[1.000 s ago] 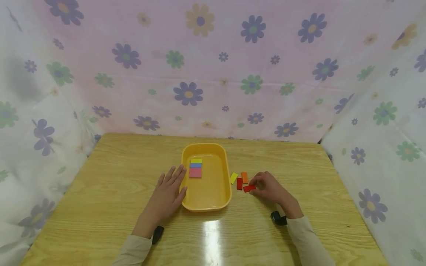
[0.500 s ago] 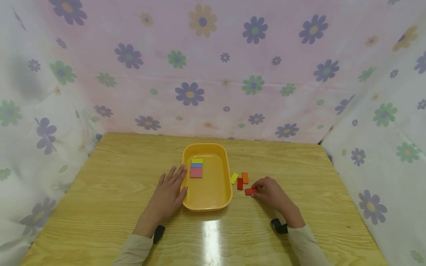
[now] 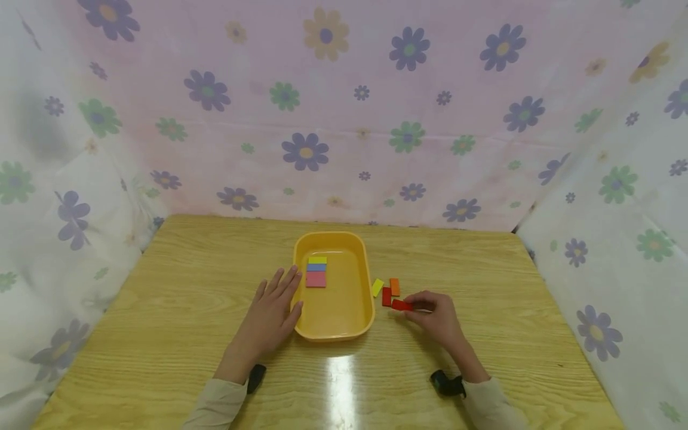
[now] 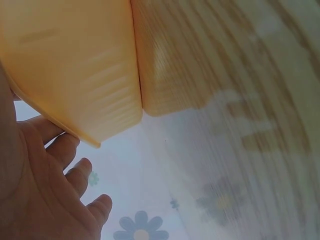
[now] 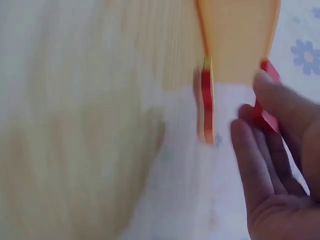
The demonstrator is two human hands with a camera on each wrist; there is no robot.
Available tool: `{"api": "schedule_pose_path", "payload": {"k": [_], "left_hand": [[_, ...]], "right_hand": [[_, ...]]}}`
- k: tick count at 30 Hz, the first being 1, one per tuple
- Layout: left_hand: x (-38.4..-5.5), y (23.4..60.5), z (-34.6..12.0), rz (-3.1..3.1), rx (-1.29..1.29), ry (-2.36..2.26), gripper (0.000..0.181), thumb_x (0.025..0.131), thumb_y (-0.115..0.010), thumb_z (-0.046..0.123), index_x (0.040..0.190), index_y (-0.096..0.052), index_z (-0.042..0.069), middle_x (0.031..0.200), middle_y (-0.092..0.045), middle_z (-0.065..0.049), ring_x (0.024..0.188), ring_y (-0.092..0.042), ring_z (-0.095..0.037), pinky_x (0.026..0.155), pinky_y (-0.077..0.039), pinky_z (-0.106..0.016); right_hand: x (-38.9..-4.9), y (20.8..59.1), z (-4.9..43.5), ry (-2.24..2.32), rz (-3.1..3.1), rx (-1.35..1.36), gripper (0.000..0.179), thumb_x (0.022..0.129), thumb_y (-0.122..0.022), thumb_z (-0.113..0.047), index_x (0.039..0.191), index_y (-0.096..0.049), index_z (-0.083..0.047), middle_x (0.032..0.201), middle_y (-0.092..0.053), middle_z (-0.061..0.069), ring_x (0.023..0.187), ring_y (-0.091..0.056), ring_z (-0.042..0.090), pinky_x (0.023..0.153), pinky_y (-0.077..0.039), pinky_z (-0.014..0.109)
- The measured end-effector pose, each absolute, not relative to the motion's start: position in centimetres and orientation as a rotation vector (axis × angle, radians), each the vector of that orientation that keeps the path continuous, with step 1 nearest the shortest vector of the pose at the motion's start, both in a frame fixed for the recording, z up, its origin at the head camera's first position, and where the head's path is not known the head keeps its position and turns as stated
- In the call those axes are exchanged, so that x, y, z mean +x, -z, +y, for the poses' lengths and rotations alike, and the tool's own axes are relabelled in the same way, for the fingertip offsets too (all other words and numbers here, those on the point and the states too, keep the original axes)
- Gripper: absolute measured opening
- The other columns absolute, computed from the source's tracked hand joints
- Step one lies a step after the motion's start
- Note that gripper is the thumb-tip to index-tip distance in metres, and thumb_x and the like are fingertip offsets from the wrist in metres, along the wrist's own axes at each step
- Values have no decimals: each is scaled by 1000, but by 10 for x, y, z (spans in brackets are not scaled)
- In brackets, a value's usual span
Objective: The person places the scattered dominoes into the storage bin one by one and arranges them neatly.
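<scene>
My right hand [image 3: 439, 319] pinches a small red tile [image 3: 401, 305] by its end, between thumb and fingers. In the right wrist view that red tile [image 5: 267, 119] is raised above the table. Beside it lie another red tile [image 3: 386, 297], an orange tile [image 3: 395, 286] and a yellow tile [image 3: 378, 288]. My left hand [image 3: 269, 316] rests with straight fingers on the left rim of a yellow-orange plastic tray [image 3: 346, 304]. In the left wrist view its fingers lie along the tray wall [image 4: 85, 65]. Inside the tray, a yellow piece [image 3: 318, 260], a blue piece [image 3: 316, 267] and a pink piece [image 3: 315, 279] form a block.
All this stands on a wood-grain table [image 3: 204, 257]. A flower-patterned cloth [image 3: 344, 119] encloses the back and both sides. A black wrist device [image 3: 447, 384] sits under the right wrist, and another black device [image 3: 256, 378] is by the left.
The red tile in my right hand first slid slightly toward me, away from the other tiles, and is now lifted and tilted. My left hand and the tray have stayed put.
</scene>
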State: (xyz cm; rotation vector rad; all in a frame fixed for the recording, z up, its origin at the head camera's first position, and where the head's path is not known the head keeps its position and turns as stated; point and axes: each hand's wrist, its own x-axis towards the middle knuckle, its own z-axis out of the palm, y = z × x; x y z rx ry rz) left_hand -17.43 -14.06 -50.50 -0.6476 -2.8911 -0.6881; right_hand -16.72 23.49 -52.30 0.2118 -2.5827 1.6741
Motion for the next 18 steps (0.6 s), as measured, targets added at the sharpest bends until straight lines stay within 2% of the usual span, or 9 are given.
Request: {"api": "schedule_pose_path", "payload": {"k": [5,11,18], "left_hand": [[-173,505,-141,-2881,-648,690,59,106,-51,31,157,-38,4,167,-29,-9,155,-22,-37,122,-17,-64],[-174,505,-142,-2893,-642,697,59,106,-50,31,158,-36,5,167,-27,-7,155,-21,-36,123,-16,-63],[-175,507,-141,-2891,-652,697,59,106,-49,33,158,-36,6,168,-26,-7,156,-19,-35,123,-16,-63]], "right_hand": [[-161,525,222,-1964,-2432,13,20,82,-82,1,99,-75,8,96,-76,16,81,-75,12,71,-62,27],[-154,527,208,-2085,-2356,-23,25,87,-79,-3,108,-73,10,92,-78,2,75,-73,11,60,-60,26],[-145,521,191,-2195,-2165,-213,31,88,-76,1,115,-66,12,94,-77,-5,80,-71,9,61,-56,22]]}}
